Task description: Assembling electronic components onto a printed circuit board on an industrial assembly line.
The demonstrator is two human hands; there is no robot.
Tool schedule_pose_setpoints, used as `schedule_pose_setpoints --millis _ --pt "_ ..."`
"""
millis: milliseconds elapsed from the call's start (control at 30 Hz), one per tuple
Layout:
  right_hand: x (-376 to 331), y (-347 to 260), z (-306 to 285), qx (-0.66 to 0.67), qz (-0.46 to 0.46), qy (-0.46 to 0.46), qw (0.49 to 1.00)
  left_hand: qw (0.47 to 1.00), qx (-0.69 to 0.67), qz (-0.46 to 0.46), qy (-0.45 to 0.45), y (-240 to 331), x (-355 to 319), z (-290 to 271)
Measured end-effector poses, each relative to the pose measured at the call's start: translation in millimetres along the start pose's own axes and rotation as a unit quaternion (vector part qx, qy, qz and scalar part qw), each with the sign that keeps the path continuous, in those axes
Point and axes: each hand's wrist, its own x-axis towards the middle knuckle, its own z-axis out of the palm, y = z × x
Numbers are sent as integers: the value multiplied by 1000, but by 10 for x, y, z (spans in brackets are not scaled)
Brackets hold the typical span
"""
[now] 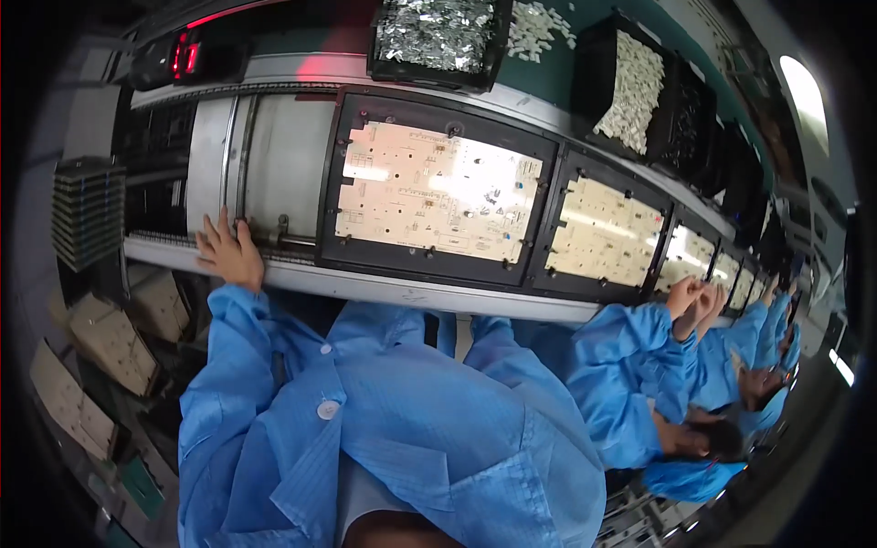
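My left hand [228, 251] rests flat on the near rail of the conveyor [393, 290], fingers apart, holding nothing. Right of it on the belt lies a pale circuit board [438, 196] in a black carrier frame. A second framed board [605, 233] follows, with more further right. My right hand does not show; my blue coat [393, 429] fills the lower middle.
A black bin of silvery parts [434, 32] and a black bin of small white parts [635, 87] stand behind the belt. A red digit display [183, 57] glows at upper left. Co-workers in blue sit to my right, one pair of hands [692, 301] at the rail. Stacked trays [87, 210] stand left.
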Motion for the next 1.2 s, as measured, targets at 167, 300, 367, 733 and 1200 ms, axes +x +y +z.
schedule_pose_setpoints --millis 167,300,367,733,1200 --pt "-751 -2021 1017 315 138 109 933 998 -19 54 -23 125 -12 -103" --pt "-299 -3835 1652 528 240 219 785 986 -30 160 19 185 -76 -176" --pt "-328 -4569 2003 615 267 277 689 980 -23 196 23 203 -111 -266" --pt "-623 -4895 1325 849 131 326 394 950 -48 300 80 26 84 5" --pt "-251 -5519 384 829 67 311 460 968 -6 248 42 -165 557 177"
